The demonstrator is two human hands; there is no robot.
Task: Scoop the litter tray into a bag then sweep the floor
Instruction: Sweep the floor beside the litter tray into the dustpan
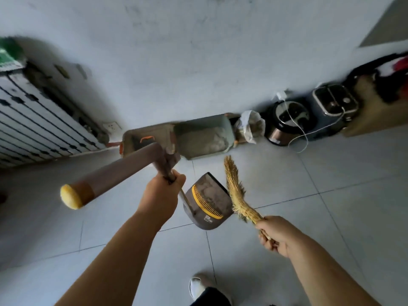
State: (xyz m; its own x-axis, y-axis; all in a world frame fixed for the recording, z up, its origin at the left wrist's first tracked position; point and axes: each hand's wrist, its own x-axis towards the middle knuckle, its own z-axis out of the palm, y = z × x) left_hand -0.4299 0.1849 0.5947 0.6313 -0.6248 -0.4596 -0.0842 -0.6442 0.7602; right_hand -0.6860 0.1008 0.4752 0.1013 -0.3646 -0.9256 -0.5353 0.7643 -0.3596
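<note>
Through the head camera I am looking down at a pale grey tiled floor (331,206) running up to a white wall. My left hand (162,191) is gripping the thin metal shaft of a dark grey plastic dustpan with a yellow comb strip (207,202), fingers curled tight round it. A thick brown tube with a yellow end cap (114,173) is jutting out to the left from the same grip; I cannot tell what it belongs to. My right hand (277,236) is clenching the bound stub of a short straw hand broom (236,193), whose bristles are lying against the right edge of the pan's mouth. Whether the pan is resting on the tiles or hanging just above them, I cannot tell.

The grey-green rectangular litter tray (229,131) is sitting against the wall ahead, pale litter heaped inside it, with a second matching grey-green tray part (132,140) touching its left side. Just beside the tray on the right, a crumpled clear plastic bag (251,127) is standing with something brownish in it.

I am judging the scooping as finished, since the bag is looking filled and no scoop is in hand. The sweeping is under way: broom and pan are meeting in front of the tray. Blur is hiding any grit on the tiles, so I cannot say how much floor is left.
</note>
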